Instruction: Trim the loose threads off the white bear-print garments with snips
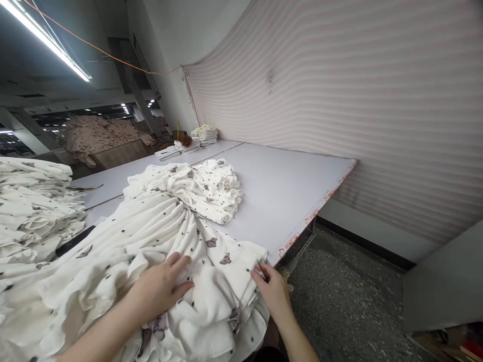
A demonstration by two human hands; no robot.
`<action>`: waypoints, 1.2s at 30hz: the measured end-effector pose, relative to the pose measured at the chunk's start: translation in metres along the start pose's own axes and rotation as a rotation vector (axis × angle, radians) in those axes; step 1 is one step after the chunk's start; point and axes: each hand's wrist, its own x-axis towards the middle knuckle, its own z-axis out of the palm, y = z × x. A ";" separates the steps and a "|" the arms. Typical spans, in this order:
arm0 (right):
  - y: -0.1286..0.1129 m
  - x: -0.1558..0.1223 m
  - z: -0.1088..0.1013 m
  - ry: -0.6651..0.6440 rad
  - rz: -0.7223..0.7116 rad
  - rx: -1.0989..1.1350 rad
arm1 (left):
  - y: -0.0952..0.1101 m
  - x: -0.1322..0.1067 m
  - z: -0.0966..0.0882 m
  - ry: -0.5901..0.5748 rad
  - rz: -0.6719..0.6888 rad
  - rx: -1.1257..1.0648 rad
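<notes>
A large heap of white fleecy cloth, printed with dark dots and small greyish-mauve animals, is bunched across the near part of the table. My left hand rests on the heap, its thumb and fingers apart. At the layered right edge of the cloth, my right hand is closed around small dark thread snips, their thin tip pointing up and away. The handle is mostly hidden in the fingers. I cannot tell whether the right fingertips also touch the cloth.
The pale table has a taped right edge above a speckled floor. More printed cloth is piled at left. Folded stacks sit at the far end. A striped sheet hangs at right; a pinkish heap stands behind.
</notes>
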 end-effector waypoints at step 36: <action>-0.022 0.006 0.005 -0.108 -0.214 -0.054 | 0.061 0.037 0.030 -0.127 0.308 -0.022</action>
